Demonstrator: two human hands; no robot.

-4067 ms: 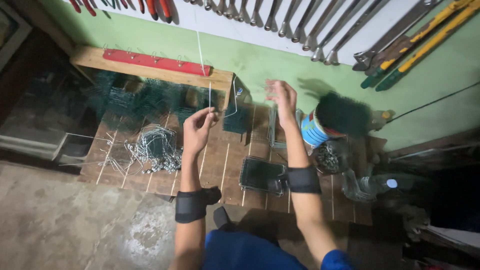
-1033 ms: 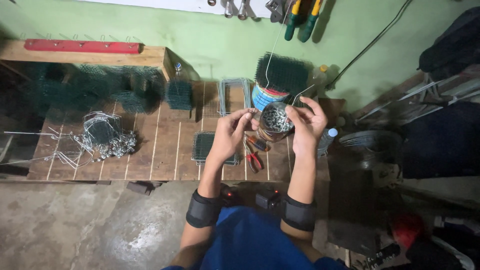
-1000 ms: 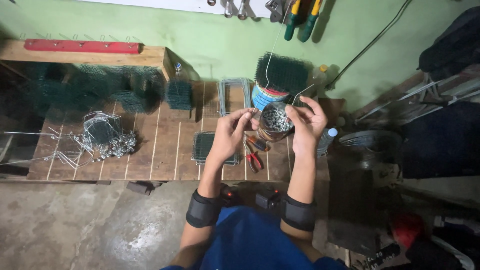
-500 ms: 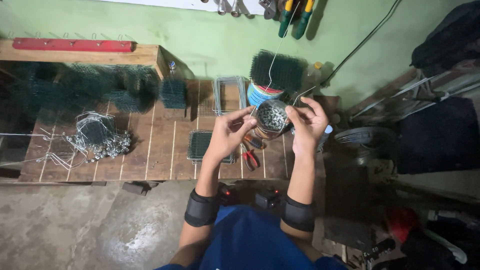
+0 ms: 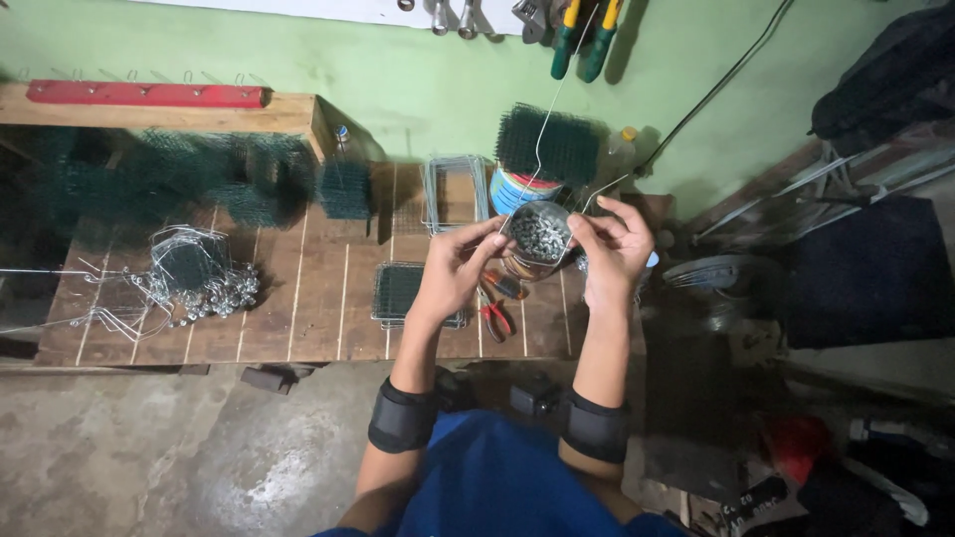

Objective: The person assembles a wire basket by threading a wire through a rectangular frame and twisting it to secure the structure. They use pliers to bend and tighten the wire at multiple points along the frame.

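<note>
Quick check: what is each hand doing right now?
Left hand: fingers closed on the left side of the round metal piece.
Right hand: fingers closed on its right side, by the thin wire.

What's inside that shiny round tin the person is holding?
The tin is full of small silvery metal bits, too tiny to tell apart. The left hand and right hand cover its sides, and the bits hide its bottom.

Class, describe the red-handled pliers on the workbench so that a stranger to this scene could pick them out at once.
Start at the wooden plank workbench under the green wall and go to its near edge, just below the person's left hand. The pliers lie there, right of a small dark mesh panel; their red handles set them apart.
</note>
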